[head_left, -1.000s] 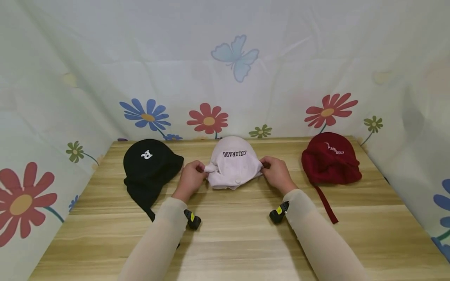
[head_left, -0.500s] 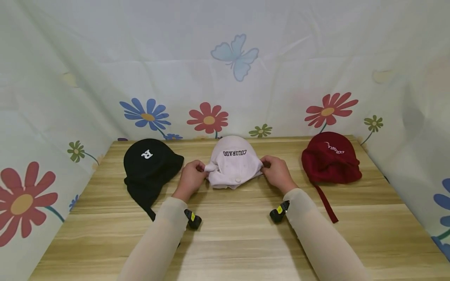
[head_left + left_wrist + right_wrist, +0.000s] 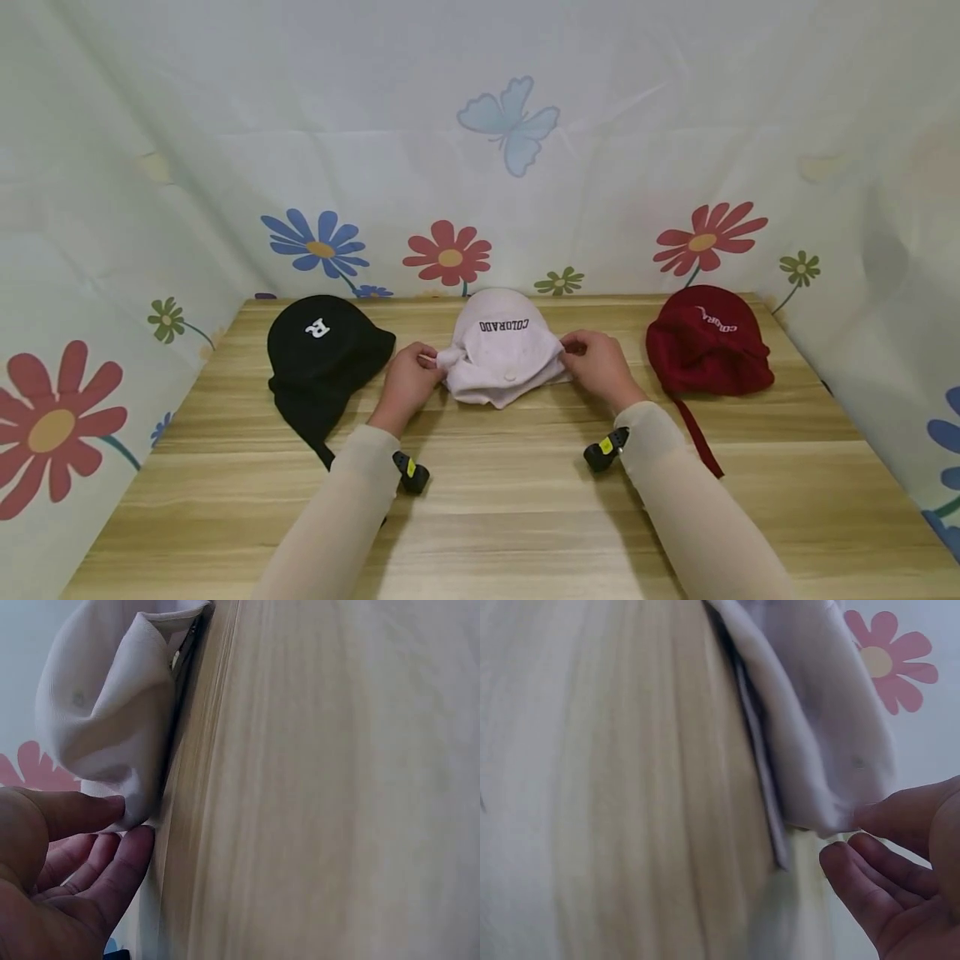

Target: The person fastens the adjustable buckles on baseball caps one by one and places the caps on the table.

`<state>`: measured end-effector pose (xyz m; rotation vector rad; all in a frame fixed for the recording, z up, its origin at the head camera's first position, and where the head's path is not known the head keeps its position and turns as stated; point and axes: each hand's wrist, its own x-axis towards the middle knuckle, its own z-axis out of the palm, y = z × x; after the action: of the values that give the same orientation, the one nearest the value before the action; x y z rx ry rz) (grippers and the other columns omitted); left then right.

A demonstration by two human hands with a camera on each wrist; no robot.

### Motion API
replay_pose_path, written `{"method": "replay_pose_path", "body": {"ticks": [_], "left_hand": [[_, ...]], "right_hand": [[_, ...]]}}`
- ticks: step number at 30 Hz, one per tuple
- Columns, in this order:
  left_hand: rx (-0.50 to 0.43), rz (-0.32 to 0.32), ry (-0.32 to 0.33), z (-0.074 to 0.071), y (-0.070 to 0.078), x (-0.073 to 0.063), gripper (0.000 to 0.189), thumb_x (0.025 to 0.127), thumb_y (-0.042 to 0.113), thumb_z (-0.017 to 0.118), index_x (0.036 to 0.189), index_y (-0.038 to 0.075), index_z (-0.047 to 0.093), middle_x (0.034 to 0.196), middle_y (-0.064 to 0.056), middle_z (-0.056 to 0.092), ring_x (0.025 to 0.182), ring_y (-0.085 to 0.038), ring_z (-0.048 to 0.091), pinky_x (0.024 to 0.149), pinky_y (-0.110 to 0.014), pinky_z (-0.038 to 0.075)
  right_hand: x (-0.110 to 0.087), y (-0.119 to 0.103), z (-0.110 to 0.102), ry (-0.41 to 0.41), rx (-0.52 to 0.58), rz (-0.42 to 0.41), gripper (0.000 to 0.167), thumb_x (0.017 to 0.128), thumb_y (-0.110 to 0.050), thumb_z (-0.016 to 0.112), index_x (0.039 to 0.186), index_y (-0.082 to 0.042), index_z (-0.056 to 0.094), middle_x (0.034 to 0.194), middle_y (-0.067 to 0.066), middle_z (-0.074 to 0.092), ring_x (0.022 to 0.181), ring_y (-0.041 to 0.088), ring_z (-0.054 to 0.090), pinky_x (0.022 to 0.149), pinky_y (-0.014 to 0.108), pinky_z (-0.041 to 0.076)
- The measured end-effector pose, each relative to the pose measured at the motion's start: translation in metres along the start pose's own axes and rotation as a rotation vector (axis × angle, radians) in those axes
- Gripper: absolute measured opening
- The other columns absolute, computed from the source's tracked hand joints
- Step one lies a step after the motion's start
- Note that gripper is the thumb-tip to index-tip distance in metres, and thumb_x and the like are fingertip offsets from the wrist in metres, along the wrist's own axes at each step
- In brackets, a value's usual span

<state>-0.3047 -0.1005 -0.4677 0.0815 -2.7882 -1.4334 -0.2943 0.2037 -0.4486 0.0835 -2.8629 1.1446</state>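
Observation:
A pale pinkish-white cap (image 3: pixel 502 346) with dark COLORADO lettering lies at the back middle of the table, its front edge creased and rumpled. My left hand (image 3: pixel 408 382) pinches its left side; in the left wrist view the thumb and fingertips of that hand (image 3: pixel 71 862) meet at the cap's fabric (image 3: pixel 112 712). On the opposite side my right hand (image 3: pixel 600 367) pinches the cap's edge between thumb and forefinger. The right wrist view shows this hand (image 3: pixel 900 862) at the lower corner of the cap (image 3: pixel 832 727), with a strap-like strip hanging below the rim.
On the wooden table (image 3: pixel 495 508), a black cap (image 3: pixel 322 358) with a white letter lies to the left and a dark red cap (image 3: pixel 708 346) to the right. Both have straps trailing toward the front. A flower-printed curtain (image 3: pixel 600 183) stands behind and at the sides.
My right hand has moved slightly to the right, drawing the white cap's right edge outward. The left hand keeps its hold in nearly the same place, and the head view has shifted a little.

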Motion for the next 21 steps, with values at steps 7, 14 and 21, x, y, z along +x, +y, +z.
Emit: {"method": "replay_pose_path", "body": {"ticks": [7,14,21], "left_hand": [[0.021,-0.018,0.000,-0.009,0.001,-0.005,0.029,0.085,0.015,0.073,0.110,0.005,0.064,0.092,-0.011,0.069,0.075,-0.020,0.065,0.063,-0.027,0.050],[0.019,-0.011,0.012,-0.025,0.005,-0.015,0.031,0.089,0.018,0.069,0.116,0.005,0.063,0.095,-0.013,0.069,0.069,-0.018,0.067,0.060,-0.027,0.051],[0.019,0.008,0.030,-0.041,0.009,-0.028,0.029,0.092,0.018,0.063,0.117,0.004,0.063,0.096,-0.013,0.068,0.073,-0.016,0.068,0.063,-0.029,0.055]], "right_hand": [[-0.002,-0.011,-0.012,0.041,-0.028,0.000,0.023,0.093,-0.018,0.061,0.112,-0.007,0.068,0.105,0.012,0.069,0.096,0.027,0.062,0.085,0.042,0.051],[-0.003,-0.029,-0.013,0.121,-0.003,-0.058,0.023,0.094,-0.018,0.059,0.110,-0.004,0.069,0.106,0.013,0.070,0.098,0.028,0.063,0.086,0.043,0.052],[0.001,-0.047,-0.010,0.182,0.050,-0.100,0.022,0.094,-0.022,0.059,0.107,-0.008,0.070,0.101,0.008,0.069,0.092,0.023,0.062,0.081,0.039,0.053]]}}
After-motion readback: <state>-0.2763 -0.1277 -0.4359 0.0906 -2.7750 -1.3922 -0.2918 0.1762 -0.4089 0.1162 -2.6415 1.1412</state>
